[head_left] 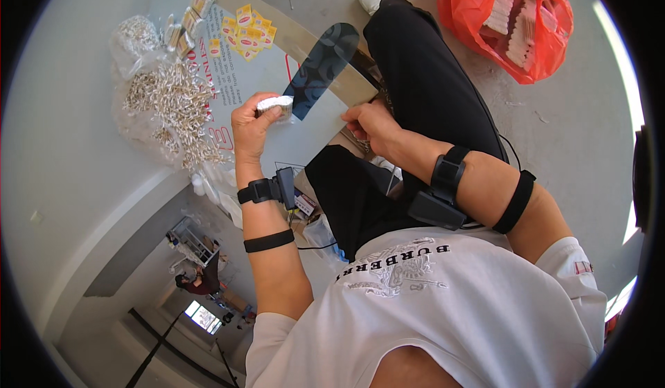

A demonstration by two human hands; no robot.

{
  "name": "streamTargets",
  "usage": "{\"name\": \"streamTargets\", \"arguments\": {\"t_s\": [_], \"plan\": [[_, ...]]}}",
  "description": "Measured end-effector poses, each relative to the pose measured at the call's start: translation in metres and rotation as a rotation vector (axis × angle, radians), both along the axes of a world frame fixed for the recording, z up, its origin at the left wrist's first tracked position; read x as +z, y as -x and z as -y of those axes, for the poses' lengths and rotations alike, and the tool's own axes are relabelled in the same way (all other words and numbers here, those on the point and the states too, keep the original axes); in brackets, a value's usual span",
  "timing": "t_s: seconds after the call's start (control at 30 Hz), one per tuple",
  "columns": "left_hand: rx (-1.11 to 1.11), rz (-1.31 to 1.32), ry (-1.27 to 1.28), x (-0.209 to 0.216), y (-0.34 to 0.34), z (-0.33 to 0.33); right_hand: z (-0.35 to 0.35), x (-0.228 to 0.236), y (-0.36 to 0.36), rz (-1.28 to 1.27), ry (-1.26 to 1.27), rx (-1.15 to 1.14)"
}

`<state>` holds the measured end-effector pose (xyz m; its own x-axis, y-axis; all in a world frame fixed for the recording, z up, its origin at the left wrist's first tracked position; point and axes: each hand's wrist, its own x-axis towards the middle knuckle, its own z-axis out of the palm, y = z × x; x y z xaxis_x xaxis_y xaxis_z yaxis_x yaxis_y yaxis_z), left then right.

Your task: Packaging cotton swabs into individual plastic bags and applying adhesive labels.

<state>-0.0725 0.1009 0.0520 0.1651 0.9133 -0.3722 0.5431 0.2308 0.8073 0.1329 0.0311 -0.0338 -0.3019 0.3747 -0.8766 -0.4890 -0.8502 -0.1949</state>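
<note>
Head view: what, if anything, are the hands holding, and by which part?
Left hand: a white-topped packet, near its left end. Right hand: cannot be told.

Black capital lettering spans the chest of the white shirt [443,305], beside a pale emblem. The grey surface [320,126] bears large red lettering [220,137] and several smaller lines of dark print [228,80], running sideways in this view; the yellow-and-white cards [251,35] carry red printed labels, too small to read.
</note>
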Motion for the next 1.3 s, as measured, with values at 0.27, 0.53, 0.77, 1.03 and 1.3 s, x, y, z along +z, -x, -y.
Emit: {"name": "streamTargets", "arguments": {"t_s": [0.27,0.53,0.77,1.03,1.3], "plan": [[0.012,-0.086,0.166,-0.010,0.006,-0.011,0.001,0.000,0.001,0.002,0.003,-0.013],[0.210,-0.247,-0.363,-0.038,0.001,-0.008,0.000,-0.001,0.003,0.014,0.001,-0.048],[0.040,-0.826,-0.438,-0.065,-0.032,-0.009,0.003,-0.001,0.004,0.010,-0.003,-0.033],[-0.011,-0.963,-0.442,-0.069,-0.049,0.004,0.003,0.005,-0.004,0.008,0.048,-0.044],[0.001,-0.978,-0.407,-0.066,-0.052,0.001,0.002,0.010,-0.006,0.094,0.056,0.012]]}}
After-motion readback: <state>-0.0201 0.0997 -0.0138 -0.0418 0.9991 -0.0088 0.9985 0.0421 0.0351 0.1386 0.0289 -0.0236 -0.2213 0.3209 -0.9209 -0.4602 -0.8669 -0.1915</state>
